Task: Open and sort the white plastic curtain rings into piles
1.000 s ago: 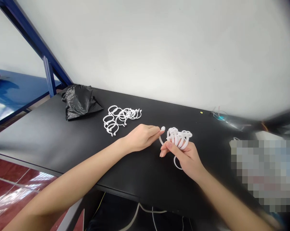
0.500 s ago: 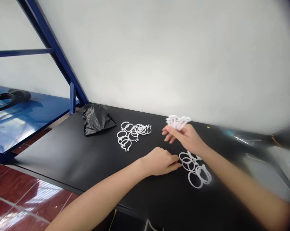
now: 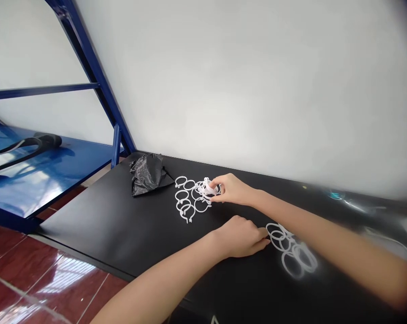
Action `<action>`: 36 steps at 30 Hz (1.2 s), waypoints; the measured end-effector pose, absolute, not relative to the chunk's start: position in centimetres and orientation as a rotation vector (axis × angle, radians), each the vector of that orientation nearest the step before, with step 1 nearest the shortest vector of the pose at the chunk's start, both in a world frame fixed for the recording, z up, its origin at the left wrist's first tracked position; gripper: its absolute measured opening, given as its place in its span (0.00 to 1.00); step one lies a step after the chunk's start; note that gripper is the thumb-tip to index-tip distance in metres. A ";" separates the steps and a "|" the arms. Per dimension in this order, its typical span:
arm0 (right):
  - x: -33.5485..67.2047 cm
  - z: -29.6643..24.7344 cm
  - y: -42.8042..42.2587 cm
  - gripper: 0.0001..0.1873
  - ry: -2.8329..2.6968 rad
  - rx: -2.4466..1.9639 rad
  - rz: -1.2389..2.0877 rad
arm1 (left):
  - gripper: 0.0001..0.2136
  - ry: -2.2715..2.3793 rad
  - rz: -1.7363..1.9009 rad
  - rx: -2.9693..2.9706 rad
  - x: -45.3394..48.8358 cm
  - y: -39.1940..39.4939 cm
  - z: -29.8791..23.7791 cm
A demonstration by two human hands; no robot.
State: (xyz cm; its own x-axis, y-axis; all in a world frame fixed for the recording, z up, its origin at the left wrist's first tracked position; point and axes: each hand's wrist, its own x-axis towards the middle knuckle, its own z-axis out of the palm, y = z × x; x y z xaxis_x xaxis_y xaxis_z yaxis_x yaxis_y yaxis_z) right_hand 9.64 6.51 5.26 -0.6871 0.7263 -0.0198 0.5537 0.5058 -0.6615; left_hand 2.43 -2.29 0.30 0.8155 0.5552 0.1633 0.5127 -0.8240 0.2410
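My right hand (image 3: 233, 189) reaches across to the far pile of white plastic rings (image 3: 190, 198) and is closed on a bunch of white rings (image 3: 208, 189) at the pile's right edge. My left hand (image 3: 246, 236) rests on the black table (image 3: 122, 225), fingers curled, its fingertips touching the nearest ring of a second group of white rings (image 3: 291, 249) lying to its right. Whether the left fingers pinch that ring is unclear.
A crumpled black plastic bag (image 3: 148, 173) lies at the table's back left, by the white wall. A blue metal frame (image 3: 98, 85) and a blue shelf (image 3: 28, 166) with a black strap stand to the left. Red tiled floor lies below the table edge.
My right hand carried its bunch of rings leftward from mid-table to the far pile. My left hand stayed low beside the near rings. The view shifted left.
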 end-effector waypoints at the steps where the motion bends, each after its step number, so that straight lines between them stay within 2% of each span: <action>1: 9.8 5.5 6.5 0.10 -2.496 -1.093 0.935 | 0.14 0.839 0.340 2.815 2.4 -2.3 0.3; 12: 14.3 8.2 4.6 0.14 -2.346 -1.186 0.908 | 0.15 1.031 0.306 2.791 1.6 -1.4 0.6; 17: 21.2 9.3 0.8 0.17 -2.035 -1.401 0.853 | 0.14 1.073 0.314 2.782 1.6 -1.2 0.5; 20: 25.5 8.6 -1.4 0.18 -2.105 -1.624 1.002 | 0.13 1.112 0.333 2.725 1.8 -1.3 0.4; 24: 28.4 6.6 -2.9 0.24 -2.165 -1.726 1.147 | 0.11 1.242 0.531 2.557 2.3 -1.8 0.4; 26: 28.5 5.6 -3.2 0.25 -2.189 -1.674 1.153 | 0.12 1.136 0.674 2.518 2.8 -2.4 0.5; 31: 27.0 3.9 -4.1 0.16 -2.199 -1.552 1.128 | 0.20 0.711 0.673 2.571 4.1 -3.9 0.2; 36: 25.1 2.1 -4.8 0.06 -2.084 -1.544 0.969 | 0.11 0.836 0.590 2.527 4.2 -4.1 -0.4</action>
State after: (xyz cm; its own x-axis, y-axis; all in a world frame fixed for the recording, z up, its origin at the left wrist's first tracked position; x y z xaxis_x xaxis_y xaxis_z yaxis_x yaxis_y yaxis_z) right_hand 25.14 -4.77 2.13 -0.3303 0.9382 -0.1029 0.6832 0.1625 -0.7119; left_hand 4.17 -4.09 -0.37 0.7300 0.6318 0.2604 0.4573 -0.7348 0.5010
